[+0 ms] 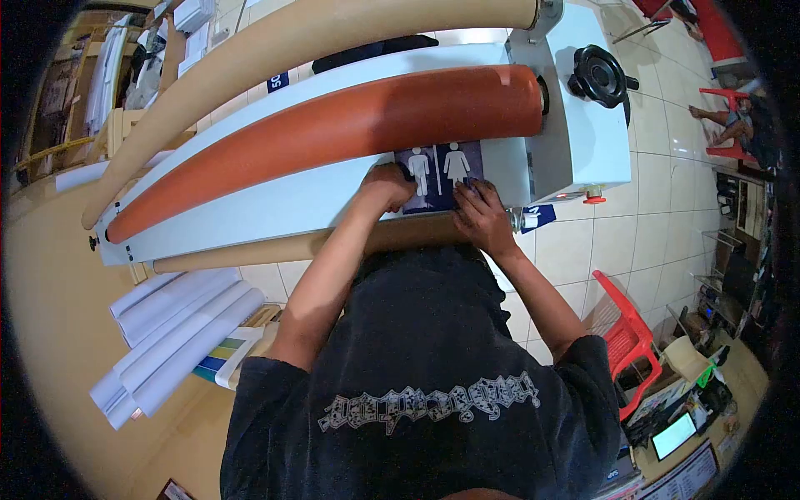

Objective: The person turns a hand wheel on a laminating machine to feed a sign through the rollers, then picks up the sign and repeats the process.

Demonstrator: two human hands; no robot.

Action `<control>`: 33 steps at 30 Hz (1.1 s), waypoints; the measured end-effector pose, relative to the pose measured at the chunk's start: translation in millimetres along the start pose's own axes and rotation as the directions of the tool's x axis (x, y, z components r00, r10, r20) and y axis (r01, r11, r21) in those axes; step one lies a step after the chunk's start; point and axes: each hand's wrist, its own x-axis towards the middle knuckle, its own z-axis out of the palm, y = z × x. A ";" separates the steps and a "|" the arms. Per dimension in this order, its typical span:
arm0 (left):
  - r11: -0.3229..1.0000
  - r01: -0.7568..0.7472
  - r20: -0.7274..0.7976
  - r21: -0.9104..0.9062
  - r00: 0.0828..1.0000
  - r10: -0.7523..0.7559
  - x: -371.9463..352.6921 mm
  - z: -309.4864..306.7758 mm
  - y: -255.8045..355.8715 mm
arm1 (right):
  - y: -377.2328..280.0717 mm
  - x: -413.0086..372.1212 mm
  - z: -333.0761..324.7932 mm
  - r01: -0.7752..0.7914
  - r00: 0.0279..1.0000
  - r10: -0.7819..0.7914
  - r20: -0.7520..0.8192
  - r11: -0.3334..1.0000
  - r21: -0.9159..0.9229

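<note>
A dark blue restroom sign (439, 171) with two white figures lies on the white bed of a laminating machine (275, 208), just under its long orange roller (333, 133). My left hand (387, 187) presses on the sign's left side with its fingers curled. On the sign's lower right edge rests my right hand (482, 217), fingers bent down on it. Both hands sit at the machine's right end, close to the roller.
A cardboard tube (275, 37) runs above the roller, another (275, 248) along the front edge. A black handwheel (602, 77) sits on the machine's right housing. Several white paper rolls (175, 333) lean at left. A red plastic chair (629, 337) stands at right on the tiled floor.
</note>
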 end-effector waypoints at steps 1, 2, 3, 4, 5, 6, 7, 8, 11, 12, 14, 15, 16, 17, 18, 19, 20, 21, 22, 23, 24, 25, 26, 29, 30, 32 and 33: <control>1.000 -0.001 0.001 -0.004 1.000 0.001 -2.8 -1.1 1.6 | 0.6 0.0 -0.2 -0.008 1.000 0.008 0.018 1.000 -0.003; 1.000 -0.007 -0.009 0.014 1.000 0.007 -5.3 -2.6 3.1 | 1.4 0.7 0.0 -0.005 1.000 0.005 0.021 1.000 -0.005; 0.999 -0.012 -0.018 0.031 1.000 0.012 -7.7 -4.5 4.4 | 1.3 1.8 1.0 -0.007 1.000 0.007 0.012 1.000 -0.005; 1.000 -0.011 -0.018 0.027 1.000 0.012 -10.0 -6.6 5.5 | 1.0 3.3 1.6 -0.010 1.000 0.010 0.003 1.000 -0.003; 1.000 0.013 -0.020 0.005 1.000 -0.013 -12.5 -8.5 6.8 | 1.3 4.2 2.3 -0.007 1.000 0.007 0.005 1.000 -0.003; 0.999 0.037 -0.021 -0.019 0.999 -0.037 -13.9 -9.1 7.1 | 1.9 5.0 2.9 -0.004 1.000 0.004 -0.008 1.000 0.009; 0.999 0.037 -0.021 -0.024 0.999 -0.038 -11.4 -6.4 4.0 | 1.6 6.5 2.0 0.000 1.000 0.000 -0.020 1.000 0.020; 0.999 0.025 -0.032 -0.043 0.999 -0.026 -8.5 -3.6 -0.1 | 1.1 7.9 0.3 0.004 1.000 -0.004 -0.017 1.000 0.020; 0.998 0.014 -0.059 -0.055 0.998 -0.017 -13.7 -6.3 -1.8 | -0.7 13.1 -2.9 0.011 1.000 -0.010 -0.021 0.999 0.040; 0.999 0.012 -0.070 -0.044 0.997 -0.015 -17.7 -7.4 -1.1 | -1.4 13.9 -3.2 0.011 0.999 -0.010 -0.032 1.000 0.028; 0.995 -0.038 -0.247 0.087 0.967 0.059 -10.3 10.0 -11.6 | -0.8 14.4 -3.1 0.014 0.999 -0.014 -0.039 1.000 0.016; 0.972 -0.063 -0.403 0.226 0.902 0.153 -5.8 19.8 -17.6 | 0.0 14.1 -2.1 0.019 0.999 -0.018 -0.042 1.000 0.018; 0.973 -0.062 -0.404 0.224 0.902 0.151 -12.4 20.2 -14.5 | 0.7 13.6 -0.7 0.024 0.999 -0.023 -0.045 1.000 0.020; 0.978 -0.011 -0.451 0.211 0.886 0.107 -19.9 20.2 -10.1 | 2.0 12.5 1.6 0.026 0.999 -0.025 -0.044 0.999 0.021; 0.980 0.039 -0.497 0.196 0.865 0.065 -26.9 20.2 -7.6 | 3.2 11.3 4.1 0.026 0.999 -0.025 -0.040 0.999 0.022; 0.980 0.039 -0.498 0.194 0.865 0.064 -28.0 26.4 -9.7 | 4.4 10.6 4.9 0.025 0.999 -0.024 -0.035 0.999 0.023; 0.983 -0.096 -0.616 0.155 0.769 0.172 -26.6 35.6 -13.6 | 3.4 12.1 2.4 0.026 0.999 -0.026 -0.034 0.999 0.022; 0.963 -0.232 -0.723 0.136 0.642 0.257 -24.2 43.5 -17.9 | 2.0 13.9 -0.2 0.023 0.999 -0.023 -0.033 1.000 0.004; 0.964 -0.231 -0.723 0.135 0.642 0.255 -23.4 47.8 -20.3 | 0.8 15.2 -1.7 0.020 0.999 -0.020 -0.031 1.000 -0.013; 0.923 -0.306 -0.715 0.232 0.589 0.375 -22.3 51.8 -22.7 | 0.6 15.2 -1.6 0.021 0.999 -0.021 -0.029 1.000 -0.013; 0.867 -0.375 -0.694 0.328 0.527 0.490 -21.0 55.4 -24.8 | 1.0 15.5 -1.6 0.017 1.000 -0.017 -0.024 1.000 -0.010; 0.867 -0.376 -0.695 0.327 0.526 0.491 -18.8 59.1 -28.7 | 1.6 15.7 -1.5 0.013 1.000 -0.013 -0.019 1.000 -0.008; 0.825 -0.417 -0.671 0.381 0.489 0.557 -16.9 62.5 -33.4 | 2.4 14.0 0.4 0.013 1.000 -0.013 -0.019 1.000 -0.009; 0.791 -0.458 -0.629 0.405 0.488 0.605 -29.0 66.8 -33.6 | 5.4 11.4 4.8 0.003 1.000 -0.003 0.004 1.000 -0.012; 0.806 -0.457 -0.612 0.376 0.530 0.586 -35.4 66.3 -31.7 | 6.1 12.2 4.6 0.018 1.000 -0.018 -0.009 1.000 -0.003; 0.795 -0.450 -0.600 0.407 0.524 0.604 -39.1 63.8 -33.1 | 6.4 12.3 3.9 0.030 0.999 -0.030 -0.020 1.000 0.005; 0.783 -0.440 -0.590 0.439 0.516 0.621 -39.9 62.9 -34.6 | 6.9 12.5 2.9 0.037 0.999 -0.036 -0.015 0.999 0.020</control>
